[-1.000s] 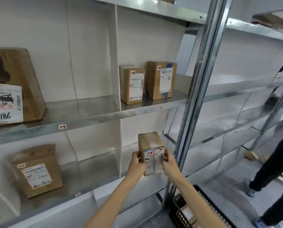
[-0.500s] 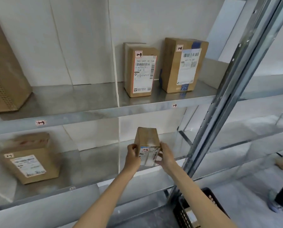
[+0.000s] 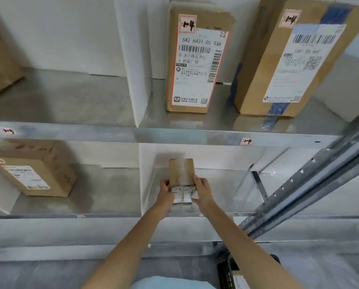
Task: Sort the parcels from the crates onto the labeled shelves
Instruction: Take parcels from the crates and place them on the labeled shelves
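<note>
Two hands on one small brown parcel here. The left hand grips its left side and the right hand grips its right side, with fingers curled round the edges at the near end, where the white label sits. The parcel points away from the person, into the compartment of the lower shelf straight ahead of the hands. Honestly can't tell if its bottom is touching the metal or just above it.

Just left of the left hand stands a white divider. Further left past that, well apart from the hands, a taped cardboard box sits tilted on the same level.

Directly above the hands runs the upper shelf, and up and to the right of the right hand there's a little tag on its front edge that reads 14. Two upright parcels stand up there. The tall narrow box is right above the hands, and the wider box with blue tape is off to the right, both marked 14 by hand.

Right of the right hand, a perforated metal upright slants across. Below the right forearm, the corner of a black crate peeks in.
</note>
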